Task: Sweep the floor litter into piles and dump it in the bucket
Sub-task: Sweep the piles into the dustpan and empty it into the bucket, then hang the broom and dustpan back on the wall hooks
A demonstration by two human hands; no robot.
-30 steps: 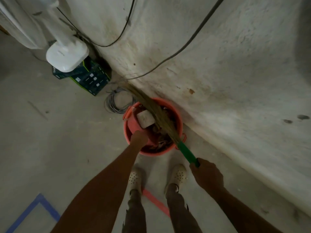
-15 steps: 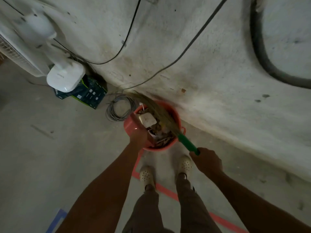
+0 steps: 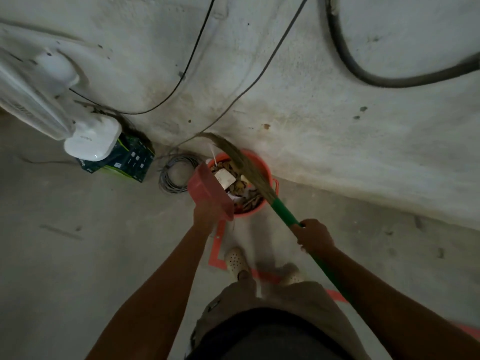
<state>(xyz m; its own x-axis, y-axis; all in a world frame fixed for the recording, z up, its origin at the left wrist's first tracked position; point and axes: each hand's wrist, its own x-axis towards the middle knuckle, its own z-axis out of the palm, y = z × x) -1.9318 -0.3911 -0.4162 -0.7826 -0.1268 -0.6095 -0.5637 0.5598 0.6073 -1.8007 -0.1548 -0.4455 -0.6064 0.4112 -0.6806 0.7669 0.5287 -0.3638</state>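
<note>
While the left hand [image 3: 206, 215] grips the pink plastic dustpan [image 3: 207, 190] tipped over the round orange bucket [image 3: 250, 212] of litter [image 3: 241, 188] beside the wall [image 3: 337, 120], the right hand [image 3: 314, 236], fingers wrapped round the green-handled straw broom [image 3: 245, 166], would do well to flick any clinging bits inward.

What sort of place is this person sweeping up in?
Likely a bare storage or workshop corner: rough stained concrete wall, loose cables hanging down it, a wire coil and orange tape marks on the floor.
</note>
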